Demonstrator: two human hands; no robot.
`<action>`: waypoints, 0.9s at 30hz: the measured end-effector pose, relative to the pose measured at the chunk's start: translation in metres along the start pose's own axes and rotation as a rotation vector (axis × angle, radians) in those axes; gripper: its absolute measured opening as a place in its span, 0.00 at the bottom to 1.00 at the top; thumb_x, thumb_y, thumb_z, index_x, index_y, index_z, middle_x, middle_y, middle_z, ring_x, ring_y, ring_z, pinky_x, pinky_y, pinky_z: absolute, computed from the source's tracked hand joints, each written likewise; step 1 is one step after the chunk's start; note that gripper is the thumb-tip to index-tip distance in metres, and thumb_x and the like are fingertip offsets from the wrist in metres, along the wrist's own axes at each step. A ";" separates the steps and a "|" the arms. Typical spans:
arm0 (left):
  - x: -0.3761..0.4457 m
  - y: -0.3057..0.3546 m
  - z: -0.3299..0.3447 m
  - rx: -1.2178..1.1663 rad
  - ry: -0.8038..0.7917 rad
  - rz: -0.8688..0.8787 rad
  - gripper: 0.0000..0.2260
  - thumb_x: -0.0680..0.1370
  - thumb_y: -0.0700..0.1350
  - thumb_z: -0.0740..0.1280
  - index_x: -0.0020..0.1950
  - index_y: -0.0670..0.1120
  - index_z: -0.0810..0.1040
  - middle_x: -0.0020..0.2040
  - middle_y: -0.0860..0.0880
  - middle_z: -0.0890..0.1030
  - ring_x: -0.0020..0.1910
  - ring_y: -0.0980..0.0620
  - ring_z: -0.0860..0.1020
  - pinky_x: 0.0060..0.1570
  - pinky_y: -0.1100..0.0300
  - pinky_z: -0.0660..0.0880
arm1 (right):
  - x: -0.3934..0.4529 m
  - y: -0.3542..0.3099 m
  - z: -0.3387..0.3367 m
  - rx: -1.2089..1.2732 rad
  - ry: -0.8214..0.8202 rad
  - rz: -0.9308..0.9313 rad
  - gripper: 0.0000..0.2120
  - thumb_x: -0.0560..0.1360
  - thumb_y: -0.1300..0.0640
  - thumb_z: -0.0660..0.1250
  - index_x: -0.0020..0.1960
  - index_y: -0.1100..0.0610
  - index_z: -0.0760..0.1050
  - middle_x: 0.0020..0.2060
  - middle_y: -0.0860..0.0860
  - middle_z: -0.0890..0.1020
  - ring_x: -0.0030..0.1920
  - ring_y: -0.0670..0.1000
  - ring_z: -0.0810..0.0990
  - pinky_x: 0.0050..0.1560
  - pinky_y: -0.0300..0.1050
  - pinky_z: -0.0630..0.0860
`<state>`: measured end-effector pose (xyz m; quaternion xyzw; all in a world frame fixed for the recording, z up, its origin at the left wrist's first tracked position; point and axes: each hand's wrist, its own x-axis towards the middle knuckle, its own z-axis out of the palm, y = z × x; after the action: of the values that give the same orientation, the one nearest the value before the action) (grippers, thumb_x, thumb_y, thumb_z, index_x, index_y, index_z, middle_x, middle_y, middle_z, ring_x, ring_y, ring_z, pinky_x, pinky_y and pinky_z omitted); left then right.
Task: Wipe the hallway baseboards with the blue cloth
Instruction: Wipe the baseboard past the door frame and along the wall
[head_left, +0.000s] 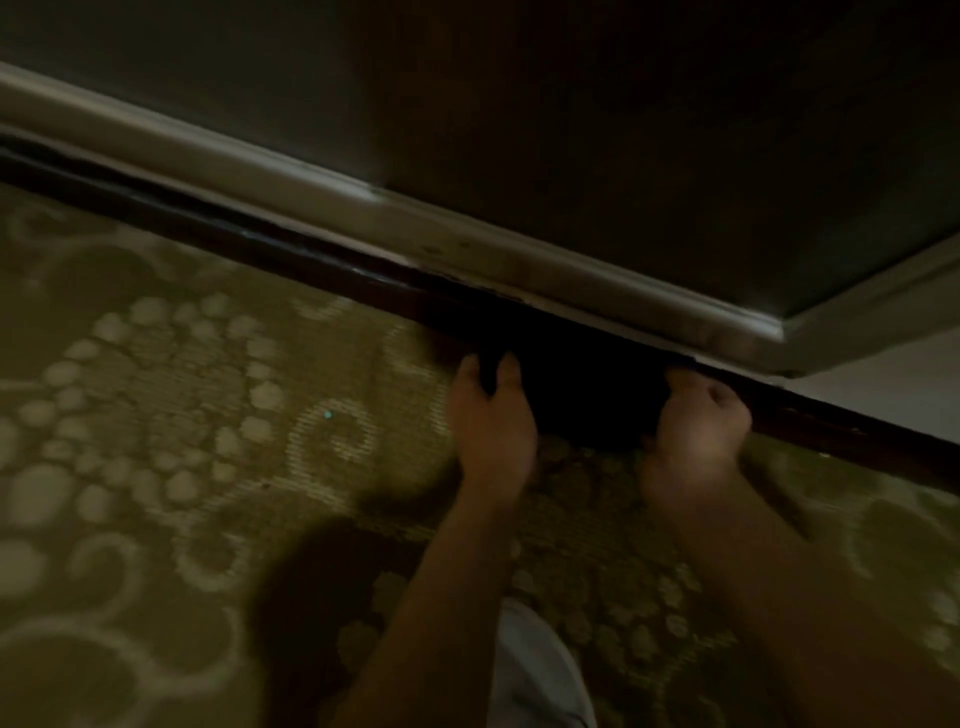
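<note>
A dim olive-green carpet with pale scroll and dot patterns (156, 415) fills the near floor. Along its far edge runs the hallway's dark glossy wooden baseboard (234, 228), under a pale moulded trim strip (311, 182). The cloth, a dark bunched mass too dim to show as blue (576, 384), lies against the baseboard right of centre. The left hand (491, 415) and right hand (696, 421) each grip one end, fingers curled round it. Wiping seems underway; next probably calls for sliding it along under steady pressure.
</note>
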<state>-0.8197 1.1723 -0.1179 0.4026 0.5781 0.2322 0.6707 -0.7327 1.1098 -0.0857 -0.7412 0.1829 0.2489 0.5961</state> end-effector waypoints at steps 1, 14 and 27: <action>0.008 0.003 -0.016 0.008 0.055 0.027 0.06 0.82 0.46 0.62 0.58 0.51 0.76 0.48 0.56 0.79 0.48 0.58 0.79 0.52 0.58 0.73 | -0.007 0.005 0.018 -0.037 -0.026 -0.042 0.02 0.80 0.58 0.65 0.51 0.56 0.74 0.53 0.53 0.81 0.53 0.55 0.81 0.60 0.53 0.79; 0.081 0.069 -0.057 0.399 0.475 0.214 0.12 0.80 0.44 0.61 0.61 0.43 0.77 0.57 0.40 0.81 0.58 0.41 0.78 0.58 0.55 0.73 | -0.035 0.021 0.075 0.072 -0.324 0.229 0.02 0.77 0.59 0.69 0.46 0.55 0.76 0.47 0.53 0.81 0.47 0.53 0.80 0.49 0.54 0.82; 0.107 0.075 -0.069 0.154 0.585 0.163 0.14 0.78 0.47 0.59 0.60 0.43 0.76 0.59 0.40 0.80 0.59 0.41 0.78 0.64 0.52 0.73 | -0.046 0.015 0.092 0.029 -0.450 0.297 0.03 0.79 0.59 0.67 0.51 0.56 0.74 0.45 0.50 0.76 0.41 0.46 0.75 0.45 0.44 0.80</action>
<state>-0.8508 1.3170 -0.1212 0.4134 0.7284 0.3465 0.4225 -0.7927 1.1950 -0.0858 -0.6236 0.1561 0.4894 0.5893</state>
